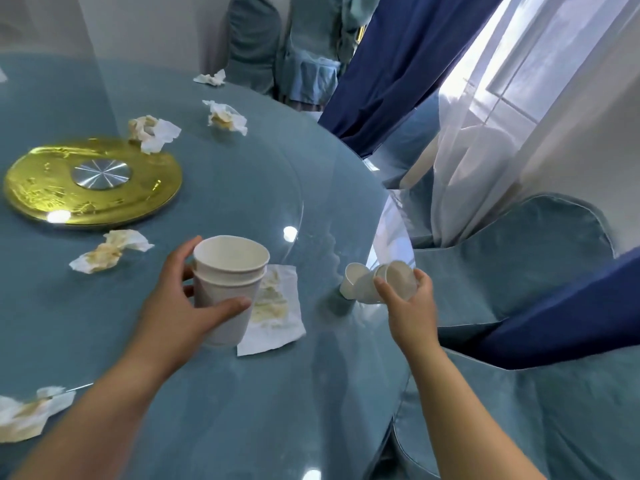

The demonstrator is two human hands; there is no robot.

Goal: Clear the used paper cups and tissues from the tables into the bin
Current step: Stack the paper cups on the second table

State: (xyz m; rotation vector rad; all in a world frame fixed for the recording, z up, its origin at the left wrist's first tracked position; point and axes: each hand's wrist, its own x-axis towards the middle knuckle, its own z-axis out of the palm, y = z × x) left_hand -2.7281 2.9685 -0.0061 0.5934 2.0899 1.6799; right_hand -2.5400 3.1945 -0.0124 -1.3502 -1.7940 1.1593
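My left hand [180, 303] grips a stack of white paper cups [228, 271], upright above the round blue table [173, 393]. My right hand [408, 306] holds a tipped white paper cup [398, 278] by its base near the table's right edge; another cup [353, 280] lies on its side touching it. A stained flat tissue [277, 313] lies under and right of the stack. Crumpled stained tissues sit at the left [110, 251], bottom left [24, 417], by the gold disc [152, 131], and farther back [227, 116] [210, 77].
A gold turntable base [93, 181] with a silver hub sits under the glass top at left. Blue-covered chairs [519, 271] stand close on the right, with dark blue drapes [398, 64] and a sheer white curtain [485, 133] behind. More covered chairs [277, 46] stand at the back.
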